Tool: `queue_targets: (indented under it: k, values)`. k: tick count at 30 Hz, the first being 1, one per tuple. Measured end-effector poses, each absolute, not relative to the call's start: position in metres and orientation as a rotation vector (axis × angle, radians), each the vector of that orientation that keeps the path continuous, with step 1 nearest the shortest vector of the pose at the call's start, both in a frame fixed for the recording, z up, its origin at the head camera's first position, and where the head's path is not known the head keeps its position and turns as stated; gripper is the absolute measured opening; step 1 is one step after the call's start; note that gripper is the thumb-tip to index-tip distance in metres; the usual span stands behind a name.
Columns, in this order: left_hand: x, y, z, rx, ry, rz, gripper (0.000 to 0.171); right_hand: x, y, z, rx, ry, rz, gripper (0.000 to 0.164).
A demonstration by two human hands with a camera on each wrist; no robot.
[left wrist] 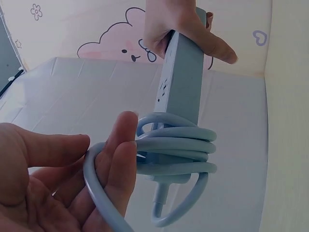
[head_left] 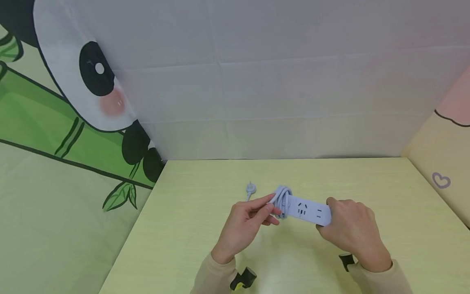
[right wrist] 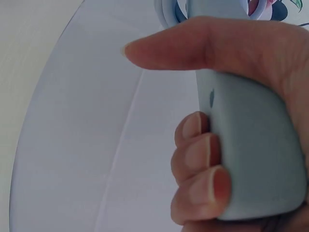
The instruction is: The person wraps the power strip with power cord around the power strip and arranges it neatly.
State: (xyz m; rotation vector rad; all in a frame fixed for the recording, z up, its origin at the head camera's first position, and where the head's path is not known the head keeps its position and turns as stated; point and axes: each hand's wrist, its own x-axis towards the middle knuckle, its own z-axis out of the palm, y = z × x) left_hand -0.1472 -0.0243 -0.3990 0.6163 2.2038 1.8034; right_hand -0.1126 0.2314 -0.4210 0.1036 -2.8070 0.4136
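Note:
A white power strip (head_left: 309,210) is held above the table, its socket side showing in the head view. My right hand (head_left: 351,226) grips its right end, fingers curled round the body in the right wrist view. Several loops of its cord (left wrist: 176,145) wrap round the other end. My left hand (head_left: 244,226) is at those loops and holds a stretch of cord between thumb and fingers. The cord's plug (head_left: 251,188) shows just beyond the left hand; whether it touches the table I cannot tell.
A pale yellow table (head_left: 176,245) lies below both hands. A white sheet (head_left: 275,90) hangs along its back edge. Cartoon-printed cloths stand on the left (head_left: 55,183) and the right (head_left: 433,151).

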Motion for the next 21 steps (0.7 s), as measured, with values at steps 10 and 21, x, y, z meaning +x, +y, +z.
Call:
queue_targets:
  k: [10, 21]
  values:
    - [-0.142, -0.029, -0.399, 0.669, 2.146, 1.845, 0.039, -0.108, 0.225, -0.422, 0.005, -2.643, 0.447, 0.029]
    - [-0.137, -0.032, -0.396, 0.73, 2.047, 1.883, 0.034, -0.105, 0.238, -0.42, -0.215, -2.489, 0.526, 0.022]
